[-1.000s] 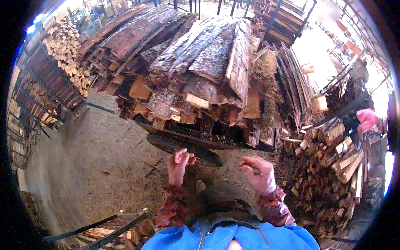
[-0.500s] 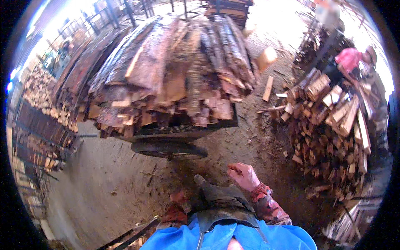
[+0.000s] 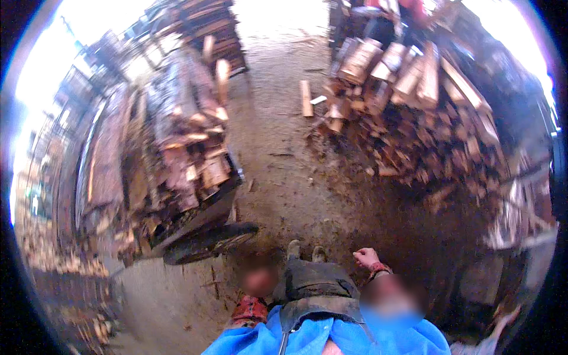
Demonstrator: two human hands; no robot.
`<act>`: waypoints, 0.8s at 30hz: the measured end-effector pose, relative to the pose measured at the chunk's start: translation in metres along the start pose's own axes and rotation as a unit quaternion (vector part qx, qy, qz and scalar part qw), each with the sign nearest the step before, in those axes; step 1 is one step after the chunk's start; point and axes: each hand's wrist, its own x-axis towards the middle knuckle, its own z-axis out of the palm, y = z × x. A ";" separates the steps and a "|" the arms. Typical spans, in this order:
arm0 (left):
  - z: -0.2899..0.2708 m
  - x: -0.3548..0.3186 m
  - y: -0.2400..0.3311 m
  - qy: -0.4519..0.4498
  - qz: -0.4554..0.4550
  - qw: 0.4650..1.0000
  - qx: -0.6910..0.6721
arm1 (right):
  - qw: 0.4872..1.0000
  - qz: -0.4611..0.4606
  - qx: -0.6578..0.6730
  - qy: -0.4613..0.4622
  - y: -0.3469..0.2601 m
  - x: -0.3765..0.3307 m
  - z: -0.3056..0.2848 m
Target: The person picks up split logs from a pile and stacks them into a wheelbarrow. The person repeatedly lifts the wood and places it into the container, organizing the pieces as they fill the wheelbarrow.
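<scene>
Though blurred, both hands (image 3: 368, 258) hang empty near the wheel (image 3: 208, 242).

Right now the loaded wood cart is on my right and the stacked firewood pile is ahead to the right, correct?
Not quite. The head view shows the loaded wood cart on your left, its wheel near your left hand. The stacked firewood pile is ahead to the right, as you said.
</scene>
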 end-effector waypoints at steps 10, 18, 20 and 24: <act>0.065 0.069 0.092 -0.200 -0.109 0.960 0.160 | 0.933 0.189 0.267 0.151 0.074 -0.085 0.039; 0.164 0.080 0.149 -0.132 -0.047 0.927 0.349 | 0.891 0.204 0.366 0.172 0.092 -0.096 0.082; 0.185 0.086 0.160 -0.195 -0.139 0.935 0.262 | 0.887 0.204 0.368 0.190 0.097 -0.099 0.077; 0.245 0.097 0.137 -0.342 0.219 0.757 0.512 | 0.865 0.214 0.386 0.240 0.124 -0.109 0.055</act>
